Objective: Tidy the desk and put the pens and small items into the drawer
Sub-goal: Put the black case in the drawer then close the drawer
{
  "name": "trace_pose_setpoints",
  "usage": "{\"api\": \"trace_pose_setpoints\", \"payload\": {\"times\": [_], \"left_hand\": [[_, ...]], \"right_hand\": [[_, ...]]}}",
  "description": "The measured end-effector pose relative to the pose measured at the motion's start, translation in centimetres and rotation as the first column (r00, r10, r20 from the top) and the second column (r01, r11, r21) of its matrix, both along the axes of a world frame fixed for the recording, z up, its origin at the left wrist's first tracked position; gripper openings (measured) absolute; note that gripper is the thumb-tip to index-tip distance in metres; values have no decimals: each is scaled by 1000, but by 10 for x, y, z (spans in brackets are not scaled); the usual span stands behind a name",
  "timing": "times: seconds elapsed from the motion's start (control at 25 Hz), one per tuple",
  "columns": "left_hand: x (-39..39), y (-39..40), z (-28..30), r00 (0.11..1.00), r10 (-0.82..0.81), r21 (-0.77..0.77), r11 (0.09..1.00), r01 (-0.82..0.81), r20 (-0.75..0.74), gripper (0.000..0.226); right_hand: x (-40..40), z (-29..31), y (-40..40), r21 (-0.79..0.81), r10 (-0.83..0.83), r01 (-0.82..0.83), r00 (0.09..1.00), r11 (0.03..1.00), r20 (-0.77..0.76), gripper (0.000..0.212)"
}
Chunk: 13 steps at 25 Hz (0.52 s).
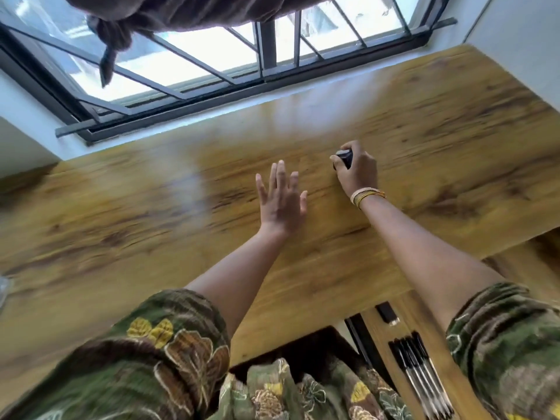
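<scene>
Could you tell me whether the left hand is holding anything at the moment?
No, the left hand is open with fingers spread above the wooden desk, holding nothing.

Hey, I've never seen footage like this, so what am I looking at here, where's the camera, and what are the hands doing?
There is no machine here: a person wears a wide-angle camera on the head, so this single picture looks down along both arms. The open left hand is spread flat over the yellow-brown wooden desk top. The right hand, with thin bangles at its wrist, is closed on a small dark blocky object; the blur hides what it is. At lower right, an open wooden drawer already holds a row of black-capped pens and one short dark item. Behind the desk is a barred window.
</scene>
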<state>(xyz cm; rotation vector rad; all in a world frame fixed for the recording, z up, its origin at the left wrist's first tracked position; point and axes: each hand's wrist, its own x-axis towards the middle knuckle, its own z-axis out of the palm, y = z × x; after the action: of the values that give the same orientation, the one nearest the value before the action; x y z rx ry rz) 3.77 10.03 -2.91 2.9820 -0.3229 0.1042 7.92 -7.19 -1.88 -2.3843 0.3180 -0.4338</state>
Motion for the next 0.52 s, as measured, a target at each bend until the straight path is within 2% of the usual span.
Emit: {"api": "trace_pose_setpoints", "payload": {"times": [0.08, 0.2, 0.28, 0.4, 0.52], "left_hand": [[-32, 3, 0, 1000, 2, -49, 999, -2, -3, 39], [-79, 6, -4, 1000, -12, -71, 997, 12, 5, 34], [-111, 7, -5, 999, -33, -80, 996, 34, 14, 34], [-162, 4, -4, 997, -71, -118, 990, 72, 10, 40], [-210, -10, 0, 990, -129, -151, 981, 118, -63, 45]], "right_hand": [[-28, -2, 5, 170, -52, 60, 997, 984, -51, 34], [-71, -7, 4, 396, -111, 153, 986, 905, -127, 42], [-111, -2, 7, 473, -92, 145, 987, 869, -135, 26], [-168, 4, 5, 476, -70, 126, 988, 870, -134, 25], [-225, 4, -7, 455, -102, 135, 990, 880, -96, 26]]}}
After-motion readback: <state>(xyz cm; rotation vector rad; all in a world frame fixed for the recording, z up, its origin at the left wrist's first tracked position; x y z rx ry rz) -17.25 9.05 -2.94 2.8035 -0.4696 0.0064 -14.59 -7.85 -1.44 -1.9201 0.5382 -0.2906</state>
